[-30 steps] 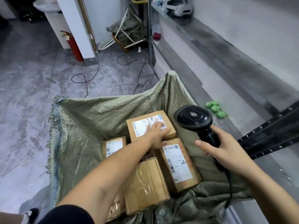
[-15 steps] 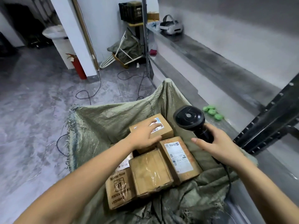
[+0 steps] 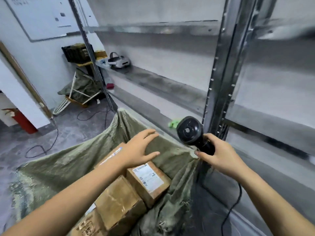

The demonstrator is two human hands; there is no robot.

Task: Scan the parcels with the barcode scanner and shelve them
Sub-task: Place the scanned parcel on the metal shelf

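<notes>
The tall grey metal shelving rack (image 3: 219, 92) fills the right side, its perforated upright just behind the scanner and its long bare shelves running back toward a white headset (image 3: 119, 62). Below it, the wide olive-green woven sack (image 3: 56, 169) lies opened out on the floor and holds the parcels.

The brown cardboard parcels sit close together in the sack. The taped plain carton (image 3: 119, 201) is nearest; beside it lies the carton with a white barcode label facing up (image 3: 148, 179); a third labelled carton (image 3: 112, 154) is mostly hidden under the left forearm. All look stiff-walled, compact and probably light, so one hand should lift any of them. The tape may be a little slick, the bare card less so. A hold across two opposite side faces, keeping the label uncovered, would likely serve best for scanning; the sack itself is limp and gives no support.

The left hand (image 3: 139, 149) has its fingers nearly straight and spread, above the sack's far fold and the hidden carton; whether it touches either I cannot tell, and its grip holds nothing.

The right hand (image 3: 219, 155) has its grip wrapped round the handle of the black corded barcode scanner (image 3: 190, 132), whose round head tilts up, away from the labels.
</notes>
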